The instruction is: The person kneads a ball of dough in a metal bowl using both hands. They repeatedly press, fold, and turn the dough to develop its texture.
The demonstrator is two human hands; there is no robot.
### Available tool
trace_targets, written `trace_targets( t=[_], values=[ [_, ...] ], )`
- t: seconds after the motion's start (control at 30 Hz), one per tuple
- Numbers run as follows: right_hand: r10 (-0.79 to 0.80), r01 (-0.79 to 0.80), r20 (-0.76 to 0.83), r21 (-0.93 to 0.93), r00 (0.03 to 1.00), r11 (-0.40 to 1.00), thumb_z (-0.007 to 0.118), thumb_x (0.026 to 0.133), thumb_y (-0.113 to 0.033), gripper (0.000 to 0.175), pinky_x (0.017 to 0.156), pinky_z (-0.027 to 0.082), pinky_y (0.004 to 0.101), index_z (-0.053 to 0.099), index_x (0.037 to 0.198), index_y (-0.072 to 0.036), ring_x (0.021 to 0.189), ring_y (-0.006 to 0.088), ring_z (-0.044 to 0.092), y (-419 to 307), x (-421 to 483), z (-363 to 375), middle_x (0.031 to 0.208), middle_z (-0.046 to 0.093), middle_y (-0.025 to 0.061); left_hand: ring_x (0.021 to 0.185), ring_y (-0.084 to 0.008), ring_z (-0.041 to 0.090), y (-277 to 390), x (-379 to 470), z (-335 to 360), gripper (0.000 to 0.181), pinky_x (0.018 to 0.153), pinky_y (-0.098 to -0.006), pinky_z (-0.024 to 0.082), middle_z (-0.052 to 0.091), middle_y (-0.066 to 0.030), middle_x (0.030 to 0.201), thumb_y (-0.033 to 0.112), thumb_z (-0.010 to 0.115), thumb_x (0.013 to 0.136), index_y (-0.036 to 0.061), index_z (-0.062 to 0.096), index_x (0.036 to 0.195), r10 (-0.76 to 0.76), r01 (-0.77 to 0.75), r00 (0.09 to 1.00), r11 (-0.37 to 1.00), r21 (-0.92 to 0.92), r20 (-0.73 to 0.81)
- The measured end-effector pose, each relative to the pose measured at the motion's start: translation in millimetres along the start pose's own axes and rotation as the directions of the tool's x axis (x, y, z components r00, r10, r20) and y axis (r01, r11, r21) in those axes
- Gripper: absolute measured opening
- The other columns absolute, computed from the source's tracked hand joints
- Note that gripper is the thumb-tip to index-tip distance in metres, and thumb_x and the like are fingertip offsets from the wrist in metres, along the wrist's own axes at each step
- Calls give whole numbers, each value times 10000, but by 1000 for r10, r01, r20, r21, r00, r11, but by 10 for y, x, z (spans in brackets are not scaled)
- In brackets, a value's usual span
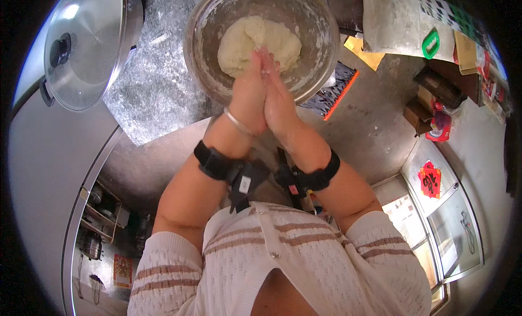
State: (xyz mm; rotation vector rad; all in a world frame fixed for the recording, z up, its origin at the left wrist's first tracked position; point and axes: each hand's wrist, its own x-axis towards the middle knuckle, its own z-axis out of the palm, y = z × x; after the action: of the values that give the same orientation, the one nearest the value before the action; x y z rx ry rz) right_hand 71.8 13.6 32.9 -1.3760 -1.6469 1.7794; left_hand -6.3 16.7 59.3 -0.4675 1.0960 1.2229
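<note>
A large lump of pale dough [259,40] lies in a wide metal bowl [195,61] whose inner wall is smeared with flour and dough bits. My left hand [249,93], with a light bangle at the wrist, and my right hand [279,95] are pressed palm to palm over the near side of the bowl. Their fingertips, with some dough on them, overlap the near edge of the dough in view; whether they touch it I cannot tell. Both are slightly blurred. No object shows between the palms.
Left of the bowl is a flour-dusted metallic surface [159,83], with a large pan under a glass lid [87,42] beyond it. An orange-edged mat [336,91] lies below right of the bowl. A green-handled thing [430,44] rests on a table at the upper right.
</note>
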Motion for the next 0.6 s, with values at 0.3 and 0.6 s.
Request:
trace_targets(
  t=[0.3, 0.6],
  values=[
    [293, -293, 71, 453, 953, 842, 359, 1013, -298, 557, 1112, 197, 279, 238, 1460, 10, 1377, 202, 247, 55, 355, -94, 1549, 164, 120, 1206, -183, 456, -95, -83, 150, 571, 1007, -308, 361, 482, -68, 1354, 456, 413, 986, 37, 419, 1374, 53, -50, 996, 998, 45, -72],
    [-27, 23, 19, 178, 999, 984, 322, 1010, -342, 601, 1152, 113, 397, 193, 1448, 49, 1420, 342, 133, -235, -25, 111, 1527, 156, 219, 1322, -227, 363, 72, 308, -134, 647, 1085, -335, 287, 370, -94, 1460, 459, 367, 996, 5, 266, 1445, 188, -190, 982, 947, 257, 33]
  ],
)
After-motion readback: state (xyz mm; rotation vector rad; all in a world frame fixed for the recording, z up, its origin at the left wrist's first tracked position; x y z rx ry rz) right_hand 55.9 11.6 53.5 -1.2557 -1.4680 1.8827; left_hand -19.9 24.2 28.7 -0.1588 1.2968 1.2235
